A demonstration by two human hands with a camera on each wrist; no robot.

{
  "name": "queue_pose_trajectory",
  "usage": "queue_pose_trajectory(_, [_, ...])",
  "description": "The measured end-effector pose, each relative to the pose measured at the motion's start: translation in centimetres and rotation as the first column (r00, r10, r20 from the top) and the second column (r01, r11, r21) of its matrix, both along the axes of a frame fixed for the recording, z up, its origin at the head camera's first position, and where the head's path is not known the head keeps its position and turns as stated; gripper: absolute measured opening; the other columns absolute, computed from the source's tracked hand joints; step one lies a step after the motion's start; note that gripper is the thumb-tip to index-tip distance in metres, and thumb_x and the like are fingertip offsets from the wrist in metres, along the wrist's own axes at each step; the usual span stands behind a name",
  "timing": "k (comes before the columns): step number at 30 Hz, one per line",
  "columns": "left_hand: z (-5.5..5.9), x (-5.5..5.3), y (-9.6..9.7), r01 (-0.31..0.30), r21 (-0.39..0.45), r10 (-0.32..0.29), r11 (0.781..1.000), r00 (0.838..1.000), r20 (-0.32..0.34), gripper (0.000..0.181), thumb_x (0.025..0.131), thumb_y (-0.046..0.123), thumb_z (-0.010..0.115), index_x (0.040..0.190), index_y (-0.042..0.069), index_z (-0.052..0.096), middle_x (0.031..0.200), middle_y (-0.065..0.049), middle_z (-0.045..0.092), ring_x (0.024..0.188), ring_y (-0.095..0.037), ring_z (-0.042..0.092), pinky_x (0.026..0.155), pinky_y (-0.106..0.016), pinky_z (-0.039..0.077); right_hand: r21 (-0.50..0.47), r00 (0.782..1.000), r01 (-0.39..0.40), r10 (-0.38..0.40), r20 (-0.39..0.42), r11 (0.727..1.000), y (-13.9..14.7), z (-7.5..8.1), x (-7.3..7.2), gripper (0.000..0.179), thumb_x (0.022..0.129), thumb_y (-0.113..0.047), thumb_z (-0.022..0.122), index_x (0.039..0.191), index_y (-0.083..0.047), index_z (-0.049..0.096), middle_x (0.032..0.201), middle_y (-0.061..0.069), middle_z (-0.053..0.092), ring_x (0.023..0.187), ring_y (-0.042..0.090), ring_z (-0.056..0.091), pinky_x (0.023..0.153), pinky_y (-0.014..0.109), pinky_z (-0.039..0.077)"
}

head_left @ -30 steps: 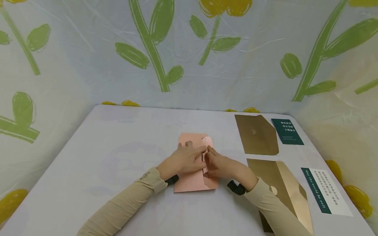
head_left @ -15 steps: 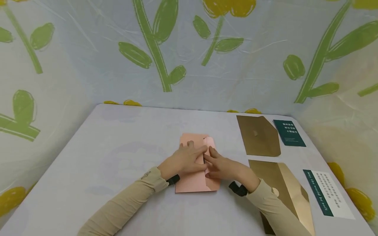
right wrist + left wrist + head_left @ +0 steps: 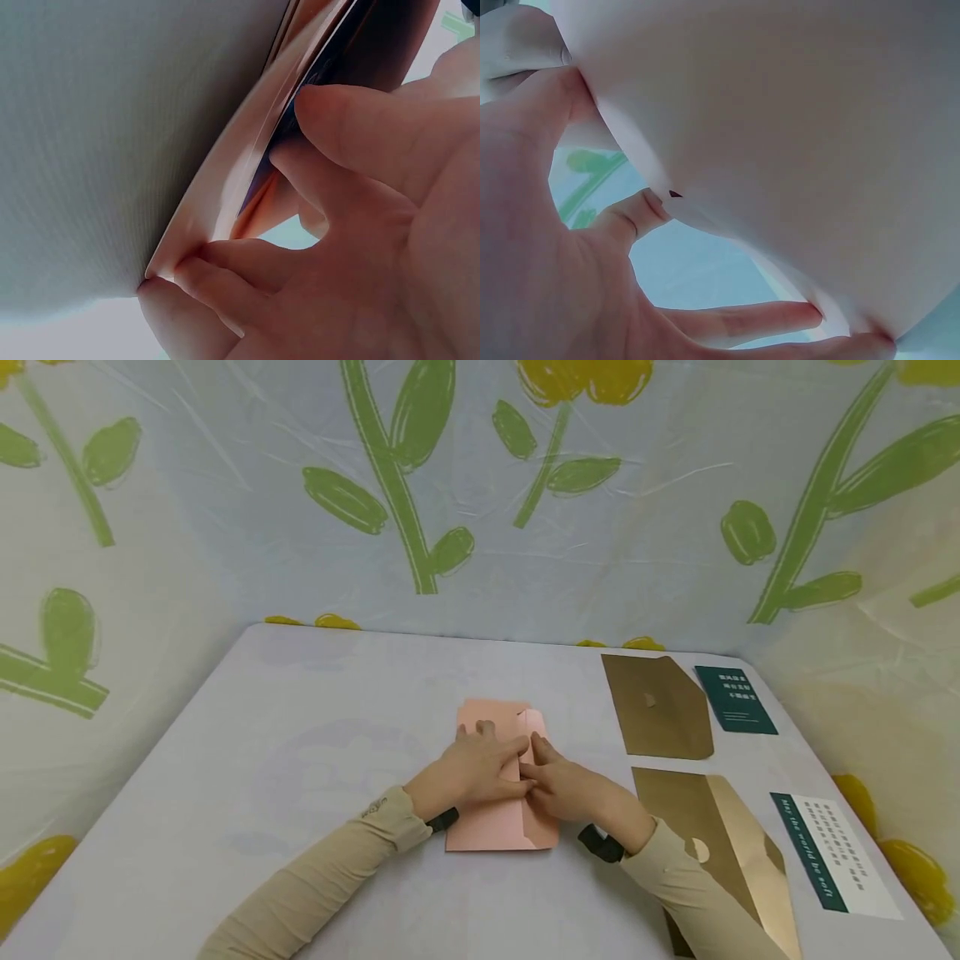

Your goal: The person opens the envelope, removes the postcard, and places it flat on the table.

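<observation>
A pink envelope (image 3: 483, 833) lies on the table in the head view, its flap (image 3: 534, 720) opened out to the right. My left hand (image 3: 476, 768) rests on the envelope body with spread fingers, thumb and index finger along the opening. My right hand (image 3: 573, 787) is at the flap side, fingertips touching the opening and the flap. In the right wrist view, a dark card edge (image 3: 341, 56) shows at the envelope mouth. The right thumb and a finger touch that edge, while other fingers lie against the flap. The envelope hides the rest of the card.
On the right lie two brown envelopes, one far (image 3: 656, 710) and one near (image 3: 682, 810) partly under the right forearm. Beside them are a dark green card (image 3: 735, 700) and a white-and-green card (image 3: 836, 856). A flower-print curtain (image 3: 247, 502) surrounds the table (image 3: 337, 693).
The dark strip visible at the envelope's opening in the head view has become hidden. My right fingers have shifted slightly left at the opening. The left hand has stayed on the envelope.
</observation>
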State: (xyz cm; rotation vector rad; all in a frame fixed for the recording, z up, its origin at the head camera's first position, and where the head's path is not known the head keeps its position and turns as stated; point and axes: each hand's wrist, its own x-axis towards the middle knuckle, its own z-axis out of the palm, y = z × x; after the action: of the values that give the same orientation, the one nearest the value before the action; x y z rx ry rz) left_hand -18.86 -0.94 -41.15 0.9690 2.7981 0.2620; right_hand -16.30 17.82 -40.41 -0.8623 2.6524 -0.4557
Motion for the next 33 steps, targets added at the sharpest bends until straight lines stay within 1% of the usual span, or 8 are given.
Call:
queue_pose_trajectory(4, [0.1,0.1,0.1,-0.003,-0.015,0.003,1.000,1.000,-0.004,0.058,0.095,0.061,0.050,0.143,0.028,0.048,0.139,-0.033,0.046,0.134,-0.052,0.039,0.108,-0.067,0.027,-0.004,1.000,-0.001,0.001,-0.011,1.000,0.0,0.1,-0.1,0.038,0.100,-0.006,0.049,0.136,0.001,0.058,0.152,0.041,0.018,0.142,0.051,0.023,0.106,0.055,0.038])
queue_pose_trajectory(6, [0.2,0.2,0.1,-0.008,-0.009,0.008,1.000,1.000,-0.001,0.056,0.095,0.061,0.050,0.139,0.027,0.051,0.138,-0.034,0.046,0.134,-0.054,0.038,0.108,-0.067,0.027,0.000,1.000,0.004,-0.004,-0.011,1.000,0.0,0.1,-0.1,0.038,0.100,-0.007,0.052,0.136,0.002,0.059,0.153,0.040,0.018,0.142,0.050,0.023,0.106,0.054,0.038])
queue_pose_trajectory(12, [0.5,0.3,0.1,-0.017,0.002,0.017,1.000,1.000,0.012,0.051,0.094,0.062,0.052,0.130,0.026,0.055,0.137,-0.036,0.046,0.130,-0.056,0.042,0.108,-0.067,0.027,0.001,1.000,0.017,-0.017,0.002,1.000,0.1,0.2,-0.4,0.038,0.099,-0.008,0.056,0.136,0.002,0.059,0.154,0.037,0.019,0.143,0.047,0.025,0.106,0.052,0.039])
queue_pose_trajectory(18, [0.4,0.2,0.1,-0.010,-0.015,0.011,1.000,1.000,0.012,0.059,0.094,0.066,0.051,0.137,0.026,0.054,0.139,-0.037,0.043,0.124,-0.054,0.049,0.107,-0.067,0.028,0.000,0.999,0.028,-0.028,0.029,1.000,0.4,0.4,-0.6,0.038,0.098,-0.008,0.058,0.134,0.004,0.059,0.154,0.037,0.019,0.142,0.047,0.027,0.105,0.052,0.041])
queue_pose_trajectory(20, [0.4,0.2,0.1,-0.008,-0.023,0.008,1.000,1.000,0.011,0.060,0.094,0.067,0.050,0.138,0.027,0.053,0.139,-0.037,0.043,0.125,-0.054,0.048,0.107,-0.067,0.028,0.002,0.999,0.033,-0.033,0.034,0.999,0.6,0.5,-0.7,0.038,0.099,-0.008,0.058,0.135,0.004,0.058,0.153,0.039,0.019,0.141,0.048,0.027,0.104,0.052,0.041])
queue_pose_trajectory(27, [0.4,0.2,0.1,0.018,-0.059,-0.018,0.998,1.000,-0.005,0.047,0.093,0.064,0.053,0.121,0.025,0.055,0.133,-0.033,0.050,0.131,-0.055,0.040,0.105,-0.071,0.027,-0.017,0.998,0.045,-0.044,0.054,0.999,1.5,0.6,-1.4,0.034,0.100,-0.010,0.058,0.130,0.006,0.061,0.151,0.042,0.020,0.139,0.050,0.031,0.105,0.052,0.040])
queue_pose_trajectory(29, [0.4,0.3,0.1,0.020,-0.074,-0.021,0.997,1.000,-0.006,0.051,0.091,0.066,0.055,0.121,0.025,0.055,0.134,-0.034,0.048,0.127,-0.055,0.045,0.105,-0.070,0.027,-0.028,0.997,0.042,-0.041,0.060,0.999,1.6,0.8,-1.5,0.033,0.100,-0.011,0.059,0.128,0.005,0.063,0.152,0.040,0.021,0.139,0.048,0.033,0.105,0.051,0.040])
queue_pose_trajectory(33, [0.5,0.3,0.0,0.001,-0.095,0.000,0.995,1.000,0.013,0.071,0.084,0.073,0.059,0.137,0.026,0.052,0.140,-0.038,0.040,0.120,-0.057,0.051,0.109,-0.067,0.025,-0.051,0.996,0.032,-0.027,0.086,0.998,1.6,1.1,-1.4,0.038,0.099,-0.016,0.062,0.131,0.006,0.060,0.156,0.034,0.020,0.138,0.044,0.038,0.104,0.048,0.042])
